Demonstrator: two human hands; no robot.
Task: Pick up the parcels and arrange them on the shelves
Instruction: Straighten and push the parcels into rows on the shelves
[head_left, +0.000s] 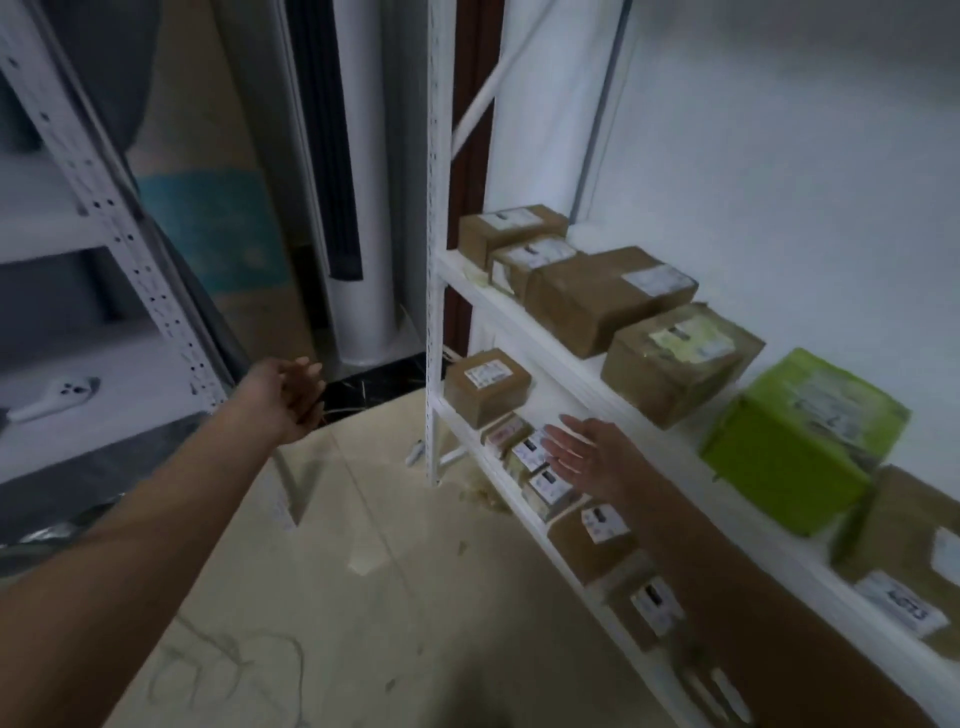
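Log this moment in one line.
left hand: open, empty | right hand: open, by parcels on lower shelf | green box: on upper shelf

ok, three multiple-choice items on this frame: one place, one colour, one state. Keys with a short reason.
1. Where is the green box?
A) on the floor
B) on the upper shelf
C) in a hand

2. What colour is the shelf frame?
A) white
B) black
C) red

3. The right hand is:
A) gripping a parcel
B) a closed fist
C) open, holding nothing

Key: B, it stands on the higher board; A, the upright is white; C, its fingers are straight and nothing is held.
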